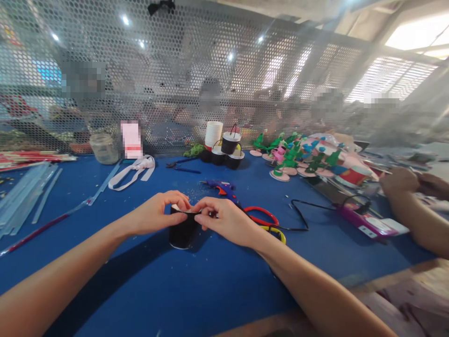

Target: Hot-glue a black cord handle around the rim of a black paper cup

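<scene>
A black cup with a white inside stands upright on the blue table, near the middle of the view. My left hand grips its rim from the left, thumb on the outer wall and fingers over the inside. From the right, my right hand pinches the rim between thumb and fingers, close beside the left thumb. The fingertips partly hide the cup's opening. Behind my right hand lies a blue glue gun.
Red-handled and yellow-handled tools lie right of my right hand. A purple power strip, green figures, small black buckets, pliers, white ribbon and clear sticks surround the work spot. Another person's arm rests at right.
</scene>
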{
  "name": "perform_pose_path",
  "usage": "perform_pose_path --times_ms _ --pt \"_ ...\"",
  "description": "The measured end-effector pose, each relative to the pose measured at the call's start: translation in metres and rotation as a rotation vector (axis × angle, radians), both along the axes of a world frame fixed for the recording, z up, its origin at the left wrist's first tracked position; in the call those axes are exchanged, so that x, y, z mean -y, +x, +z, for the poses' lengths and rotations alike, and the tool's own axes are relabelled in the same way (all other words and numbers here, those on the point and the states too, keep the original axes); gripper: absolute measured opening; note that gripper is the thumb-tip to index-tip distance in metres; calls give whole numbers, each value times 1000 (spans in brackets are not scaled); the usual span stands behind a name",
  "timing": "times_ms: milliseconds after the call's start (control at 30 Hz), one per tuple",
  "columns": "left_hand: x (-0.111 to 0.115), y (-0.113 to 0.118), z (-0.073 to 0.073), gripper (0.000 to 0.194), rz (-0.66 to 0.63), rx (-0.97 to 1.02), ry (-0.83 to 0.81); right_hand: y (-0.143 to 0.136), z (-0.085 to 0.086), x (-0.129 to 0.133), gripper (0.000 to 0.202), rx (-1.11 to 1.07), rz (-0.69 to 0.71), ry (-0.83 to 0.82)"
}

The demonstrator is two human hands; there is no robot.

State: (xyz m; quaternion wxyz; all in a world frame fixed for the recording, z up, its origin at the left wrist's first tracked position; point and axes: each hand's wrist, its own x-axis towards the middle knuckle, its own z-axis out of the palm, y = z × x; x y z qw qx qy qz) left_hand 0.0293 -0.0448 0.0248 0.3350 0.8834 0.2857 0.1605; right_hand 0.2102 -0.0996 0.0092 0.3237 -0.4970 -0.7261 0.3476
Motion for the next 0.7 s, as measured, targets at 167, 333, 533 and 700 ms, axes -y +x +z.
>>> perform_pose_path --times_ms 167,333,533,700 --pt "2 1 1 7 15 0 -8 -2 -1 -1 10 -26 7 -22" --pt "6 3 2 12 51 23 -39 -4 0 0 8 -28 2 -19" --pt "2 1 2 14 62 73 -119 0 3 -2 14 -26 -25 -3" --pt "-4 -4 3 12 99 90 -193 4 3 -6 11 -2 -59 152"
